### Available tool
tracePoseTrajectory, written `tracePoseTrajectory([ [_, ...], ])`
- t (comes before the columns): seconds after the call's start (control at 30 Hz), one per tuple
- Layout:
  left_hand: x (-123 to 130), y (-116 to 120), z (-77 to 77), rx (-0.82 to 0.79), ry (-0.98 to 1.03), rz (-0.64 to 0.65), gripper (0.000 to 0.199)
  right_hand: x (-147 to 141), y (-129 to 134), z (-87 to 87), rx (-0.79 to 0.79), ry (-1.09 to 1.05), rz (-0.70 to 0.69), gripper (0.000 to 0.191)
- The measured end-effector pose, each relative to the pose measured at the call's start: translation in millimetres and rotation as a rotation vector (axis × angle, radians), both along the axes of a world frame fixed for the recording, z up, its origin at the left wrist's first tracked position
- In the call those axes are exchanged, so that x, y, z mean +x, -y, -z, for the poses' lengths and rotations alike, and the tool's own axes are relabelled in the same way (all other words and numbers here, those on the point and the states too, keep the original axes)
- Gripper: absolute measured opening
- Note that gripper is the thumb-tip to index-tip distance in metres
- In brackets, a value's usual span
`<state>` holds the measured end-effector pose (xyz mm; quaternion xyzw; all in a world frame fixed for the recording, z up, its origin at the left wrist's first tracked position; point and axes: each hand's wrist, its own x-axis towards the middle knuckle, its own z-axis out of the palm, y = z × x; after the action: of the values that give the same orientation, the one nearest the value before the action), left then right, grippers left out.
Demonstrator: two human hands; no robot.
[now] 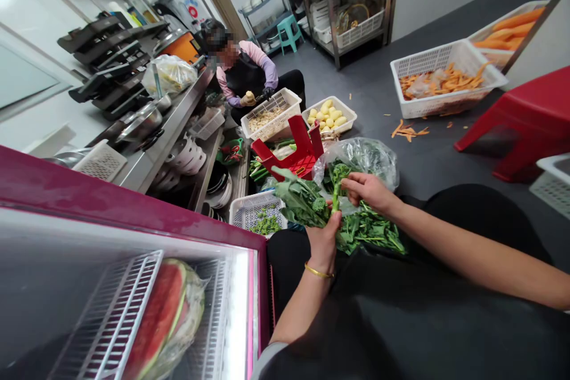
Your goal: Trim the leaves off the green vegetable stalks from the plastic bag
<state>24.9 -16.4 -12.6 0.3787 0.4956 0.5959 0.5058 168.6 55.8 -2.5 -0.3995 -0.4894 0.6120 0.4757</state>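
Note:
My left hand, a gold bangle at its wrist, is closed around the lower stem of a leafy green vegetable. Its broad leaves spread to the left and a thick pale stem stands upright above my thumb. The fingers of my right hand are pinched together at the upper part of that stem, just below the small florets. Beneath both hands lie loose cut greens, with a clear plastic bag behind them. To the left, a white basket holds small green pieces.
A fridge with watermelon stands at the near left. Ahead are a red upturned stool, a basket of potatoes and a seated person peeling. At right are a carrot-peel basket and a red stool.

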Motion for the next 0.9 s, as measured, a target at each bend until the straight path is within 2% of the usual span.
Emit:
tracePoseTrajectory([
  [0.13,3,-2,-11.2,-0.039,0.096,0.000,0.038,3,0,-10.4,0.135,0.069,0.086,0.041],
  [0.2,5,-2,-18.6,-0.108,0.211,0.045,0.038,-3,3,-11.1,0.156,-0.004,0.172,0.039],
  [0.3,7,-2,-24.4,-0.227,0.384,0.129,0.036,-16,15,-2.1,0.038,-0.229,0.237,0.039],
  [0.4,7,-3,-23.6,-0.304,0.522,0.162,0.028,-24,31,8.7,-0.115,-0.368,0.173,0.036],
  [0.53,4,-3,-21.6,-0.303,0.591,0.221,0.022,-14,38,9.1,-0.065,-0.167,-0.009,0.028],
  [0.6,2,-2,-21.4,-0.323,0.629,0.258,0.020,-4,28,2.3,-0.029,-0.161,-0.037,0.036],
  [0.67,2,-1,-21.0,-0.355,0.664,0.280,0.020,3,13,-7.3,-0.013,-0.219,-0.036,0.043],
  [0.73,4,-1,-20.4,-0.372,0.682,0.279,0.019,5,3,-16.5,0.006,-0.173,-0.035,0.035],
  [0.83,7,-3,-19.9,-0.355,0.652,0.227,0.020,1,11,-22.3,0.092,0.125,0.083,0.039],
  [0.9,7,-7,-19.3,-0.328,0.588,0.161,0.022,2,28,-18.3,0.284,0.356,0.142,0.037],
])
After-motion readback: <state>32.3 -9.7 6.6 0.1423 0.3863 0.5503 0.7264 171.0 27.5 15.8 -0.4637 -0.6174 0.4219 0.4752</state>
